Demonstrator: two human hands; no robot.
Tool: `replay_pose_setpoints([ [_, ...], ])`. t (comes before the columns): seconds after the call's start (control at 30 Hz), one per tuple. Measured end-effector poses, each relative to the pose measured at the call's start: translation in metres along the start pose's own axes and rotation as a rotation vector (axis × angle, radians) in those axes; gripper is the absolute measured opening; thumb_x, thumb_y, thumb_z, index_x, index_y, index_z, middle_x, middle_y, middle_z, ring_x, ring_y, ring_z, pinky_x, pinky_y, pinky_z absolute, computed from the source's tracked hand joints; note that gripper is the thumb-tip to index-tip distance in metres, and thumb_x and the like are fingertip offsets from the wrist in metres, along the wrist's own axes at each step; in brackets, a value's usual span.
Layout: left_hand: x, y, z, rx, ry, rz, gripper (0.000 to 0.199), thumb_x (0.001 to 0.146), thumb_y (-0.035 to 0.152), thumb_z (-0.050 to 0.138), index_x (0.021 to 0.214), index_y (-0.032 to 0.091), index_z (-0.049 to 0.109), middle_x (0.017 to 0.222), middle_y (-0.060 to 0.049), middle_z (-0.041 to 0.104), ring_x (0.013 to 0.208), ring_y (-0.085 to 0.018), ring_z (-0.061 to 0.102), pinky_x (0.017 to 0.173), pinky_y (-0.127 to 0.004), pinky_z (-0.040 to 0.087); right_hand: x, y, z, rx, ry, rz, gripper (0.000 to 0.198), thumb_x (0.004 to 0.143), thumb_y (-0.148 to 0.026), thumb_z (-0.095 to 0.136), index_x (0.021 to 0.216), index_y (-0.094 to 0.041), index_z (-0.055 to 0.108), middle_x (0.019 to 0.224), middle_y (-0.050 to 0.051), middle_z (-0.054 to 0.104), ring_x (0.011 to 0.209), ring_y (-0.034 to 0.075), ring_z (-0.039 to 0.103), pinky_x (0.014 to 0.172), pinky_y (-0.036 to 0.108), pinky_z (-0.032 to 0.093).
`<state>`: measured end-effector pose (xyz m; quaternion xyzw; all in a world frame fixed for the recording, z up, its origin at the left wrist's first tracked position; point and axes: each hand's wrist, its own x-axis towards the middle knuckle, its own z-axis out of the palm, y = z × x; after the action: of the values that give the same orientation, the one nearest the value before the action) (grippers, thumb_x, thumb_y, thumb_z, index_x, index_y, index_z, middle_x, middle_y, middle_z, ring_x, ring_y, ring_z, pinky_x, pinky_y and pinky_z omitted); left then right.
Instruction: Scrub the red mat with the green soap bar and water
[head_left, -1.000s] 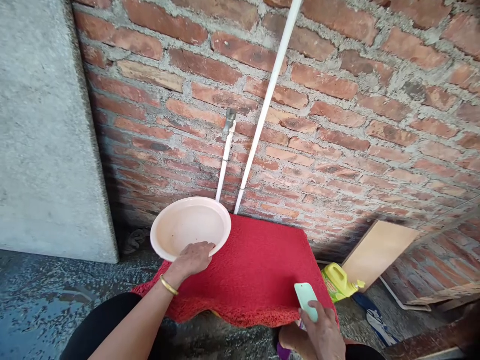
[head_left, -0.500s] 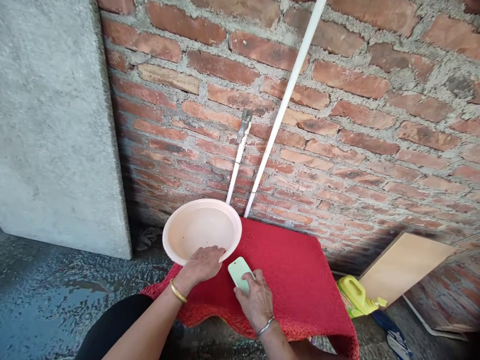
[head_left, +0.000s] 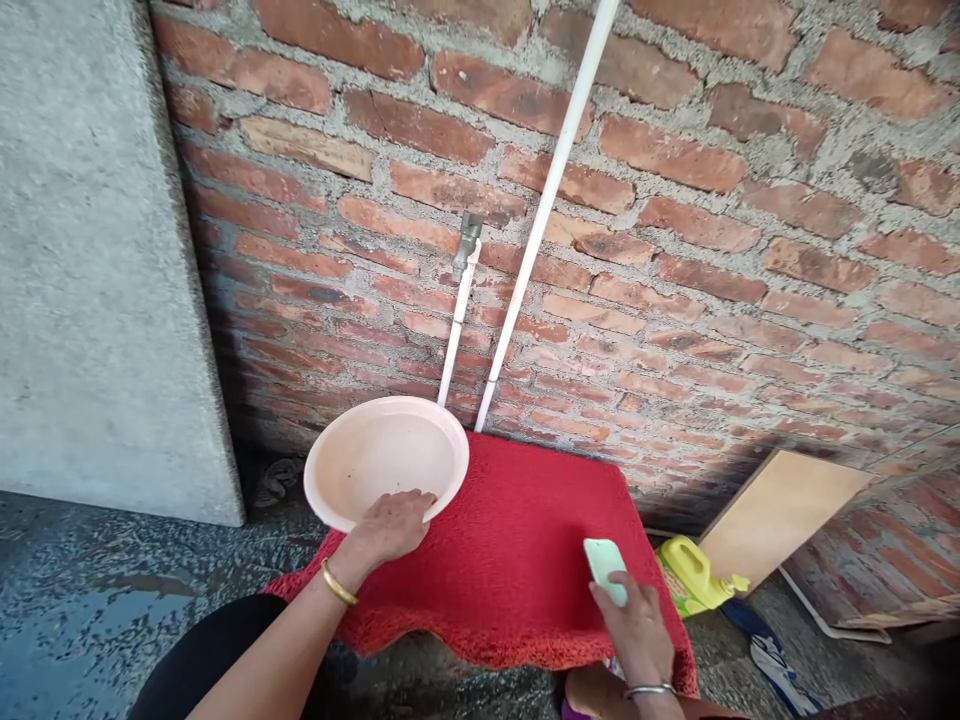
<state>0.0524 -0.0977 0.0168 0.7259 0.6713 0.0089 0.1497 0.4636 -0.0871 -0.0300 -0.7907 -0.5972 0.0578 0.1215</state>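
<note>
A pale pink plastic basin [head_left: 442,440] sits on the left end of the red cloth [head_left: 525,510], tilted a little toward me. My left hand [head_left: 390,525] grips the basin's near rim, with the fingertips over the inside. My right hand [head_left: 637,625] is closed round a pale green scrub brush [head_left: 604,560] over the cloth's right side. The brush's smooth back faces up; its underside is hidden. Small dark specks lie inside the basin.
A yellow jug [head_left: 690,575] stands right of the cloth, by a leaning board [head_left: 780,515] and a slipper [head_left: 776,665]. Behind are a brick wall, a tap [head_left: 466,243] and a white pipe [head_left: 540,220]. A concrete slab [head_left: 97,260] stands left over wet ground.
My right hand has moved right across the cloth with the scrub brush, away from the basin. My left hand stays on the basin's rim. The view has shifted slightly.
</note>
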Motion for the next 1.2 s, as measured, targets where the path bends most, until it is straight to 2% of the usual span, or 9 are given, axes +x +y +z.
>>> replay_pose_setpoints([
  [0.23,0.000,0.001,-0.002,-0.024,0.007,0.009,0.051,0.092,0.018,0.042,0.139,0.020,0.060,0.134,-0.014,0.068,0.124,-0.030,0.065,0.105,-0.047,0.049,-0.062,-0.153,0.031,0.118,-0.111,-0.509,0.023,0.084,-0.033,0.068,0.106,-0.030,0.071,0.111,0.003,0.064,0.096,0.019,0.069,0.085,0.028,0.053],
  [0.37,-0.001,-0.001,0.000,-0.021,0.006,0.011,0.048,0.094,0.020,0.041,0.138,0.020,0.061,0.131,-0.014,0.069,0.123,-0.030,0.066,0.104,-0.046,0.050,-0.074,-0.187,0.038,0.091,-0.167,-0.625,0.027,0.079,-0.029,0.073,0.106,-0.030,0.072,0.110,0.003,0.065,0.101,0.020,0.068,0.089,0.029,0.053],
  [0.5,-0.001,-0.002,0.002,-0.002,0.013,0.006,0.049,0.093,0.019,0.042,0.138,0.022,0.061,0.128,-0.013,0.070,0.120,-0.029,0.067,0.103,-0.045,0.050,-0.042,-0.144,0.036,0.084,-0.153,-0.484,0.025,0.084,-0.032,0.069,0.109,-0.030,0.071,0.115,0.004,0.064,0.101,0.019,0.068,0.088,0.028,0.053],
  [0.63,0.000,-0.004,0.004,-0.011,0.011,0.010,0.049,0.093,0.020,0.042,0.139,0.021,0.059,0.129,-0.013,0.070,0.120,-0.030,0.066,0.103,-0.047,0.050,0.006,-0.053,0.020,0.053,-0.117,-0.213,0.028,0.090,-0.044,0.059,0.111,-0.030,0.070,0.115,0.005,0.063,0.093,0.019,0.070,0.078,0.030,0.054],
  [0.73,0.001,-0.003,0.003,-0.011,0.005,0.007,0.049,0.092,0.020,0.042,0.138,0.021,0.060,0.130,-0.013,0.069,0.120,-0.030,0.067,0.103,-0.047,0.050,0.029,0.010,0.000,0.000,-0.020,-0.035,0.030,0.089,-0.048,0.058,0.110,-0.029,0.069,0.106,0.007,0.065,0.095,0.024,0.070,0.084,0.038,0.055],
  [0.87,0.000,0.000,0.000,-0.019,0.008,0.004,0.048,0.092,0.019,0.042,0.136,0.021,0.061,0.128,-0.013,0.070,0.119,-0.030,0.067,0.102,-0.046,0.050,0.035,0.037,-0.016,-0.015,0.056,0.069,0.034,0.087,-0.048,0.058,0.108,-0.025,0.069,0.097,0.011,0.066,0.097,0.030,0.070,0.087,0.044,0.054],
  [0.97,0.000,0.000,-0.001,-0.032,0.001,0.003,0.047,0.093,0.020,0.043,0.136,0.022,0.062,0.128,-0.012,0.071,0.119,-0.029,0.067,0.103,-0.045,0.050,0.020,0.002,-0.006,0.024,0.044,-0.018,0.036,0.087,-0.052,0.057,0.110,-0.028,0.070,0.105,0.010,0.065,0.094,0.027,0.071,0.080,0.039,0.054],
  [1.07,0.000,0.000,0.000,-0.033,-0.006,-0.009,0.049,0.093,0.020,0.043,0.138,0.022,0.061,0.130,-0.012,0.070,0.121,-0.029,0.066,0.104,-0.046,0.049,-0.007,-0.066,0.014,0.100,-0.060,-0.231,0.029,0.087,-0.049,0.060,0.106,-0.031,0.071,0.113,0.005,0.063,0.091,0.021,0.070,0.075,0.032,0.054],
  [1.2,0.001,-0.002,0.002,-0.032,-0.006,-0.015,0.052,0.092,0.021,0.043,0.143,0.022,0.058,0.137,-0.012,0.067,0.127,-0.029,0.063,0.108,-0.046,0.047,-0.044,-0.154,0.033,0.140,-0.138,-0.489,0.022,0.084,-0.035,0.067,0.105,-0.031,0.072,0.112,0.003,0.063,0.095,0.018,0.069,0.082,0.028,0.053],
])
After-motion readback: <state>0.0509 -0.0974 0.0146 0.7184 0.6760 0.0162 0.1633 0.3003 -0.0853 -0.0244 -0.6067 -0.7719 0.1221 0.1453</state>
